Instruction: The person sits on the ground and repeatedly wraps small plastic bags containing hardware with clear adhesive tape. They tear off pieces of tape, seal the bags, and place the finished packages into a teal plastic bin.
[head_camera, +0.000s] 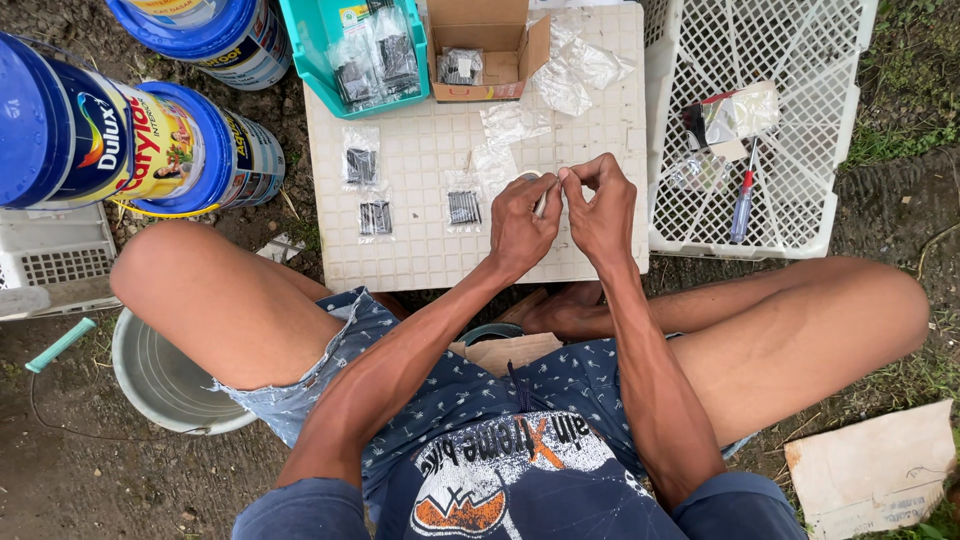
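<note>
**Small bag pinched between both hands over a white grid desk**

At the far left, blue-lidded paint buckets are stacked on their sides on the dirt, and a grey metal basin is set beside the person's knee. A teal bin holding filled packets is placed at the desk's back edge, seemingly kept within reach as a store.

On the white grid desk, three small clear packets of dark nails are laid flat in a loose group, probably so that they can be seen and counted. Behind them, an open cardboard box is stood with one packet inside, and empty clear bags are scattered next to it.

The left hand is held above the desk's near right part, its fingers curled narrow and closed on a small, thin pale item, apparently a little clear bag; what it is exactly cannot be told. The right hand is brought up against the left, thumb and forefinger pinched tight on the same item's top edge. The item is thus kept between both hands, raised off the desk.

To the right, a white plastic crate is turned on the ground; a blue-handled screwdriver and a folded bag are rested on it. A cardboard scrap lies at the lower right.
</note>
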